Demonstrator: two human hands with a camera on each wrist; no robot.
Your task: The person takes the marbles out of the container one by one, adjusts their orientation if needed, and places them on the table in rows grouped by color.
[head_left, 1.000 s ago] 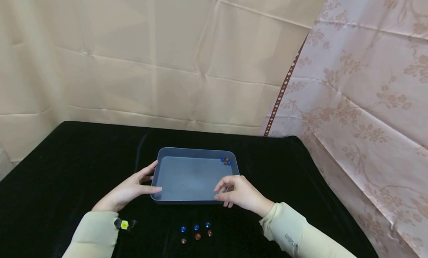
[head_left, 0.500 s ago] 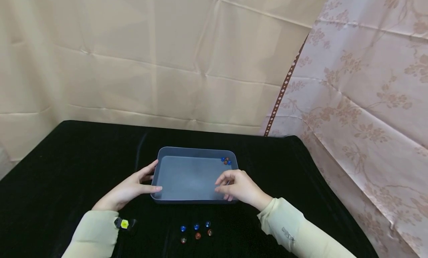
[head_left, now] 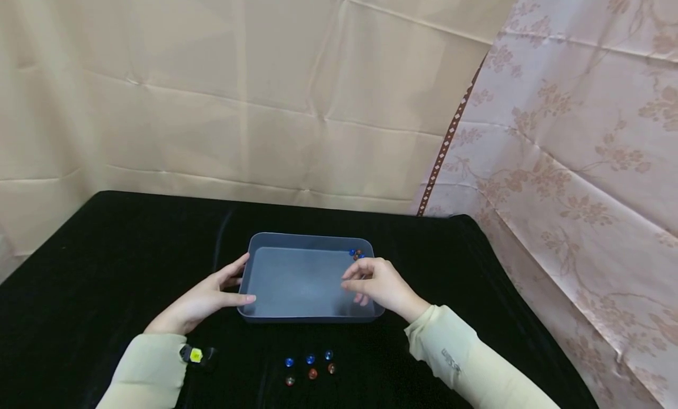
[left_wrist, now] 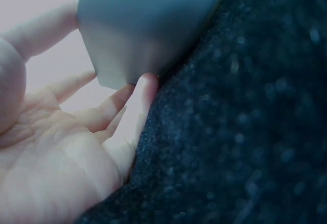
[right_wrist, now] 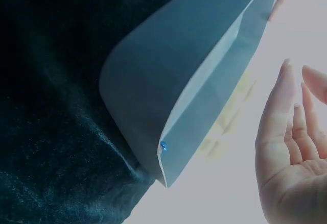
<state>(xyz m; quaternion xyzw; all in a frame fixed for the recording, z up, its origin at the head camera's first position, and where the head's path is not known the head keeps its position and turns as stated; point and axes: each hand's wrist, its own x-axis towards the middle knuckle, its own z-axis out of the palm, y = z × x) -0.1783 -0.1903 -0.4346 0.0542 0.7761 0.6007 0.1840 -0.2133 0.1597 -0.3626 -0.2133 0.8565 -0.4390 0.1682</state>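
A blue-grey rectangular tray [head_left: 296, 279] lies on a black cloth. My left hand [head_left: 206, 300] holds its left side, thumb over the rim and fingers against the outer wall. In the left wrist view, fingertips [left_wrist: 148, 83] press the tray's outer corner [left_wrist: 138, 40]. Several blue and brown marbles [head_left: 352, 253] cluster in the tray's far right corner. My right hand [head_left: 386, 288] hovers over the tray's right side, just nearer than that cluster. Its fingers are loosely bent, and a gap shows between thumb and forefinger in the right wrist view, with nothing visible there.
In front of the tray, a row of blue marbles [head_left: 310, 359] and a nearer row of reddish-brown marbles [head_left: 312, 373] rest on the black cloth [head_left: 159, 250]. Behind the table hangs a cream curtain [head_left: 238, 103]; a floral curtain [head_left: 572, 132] is at the right.
My right hand has moved away from me, from the tray's near right edge toward the marbles in the far corner. My left hand and the rows of marbles have stayed put.
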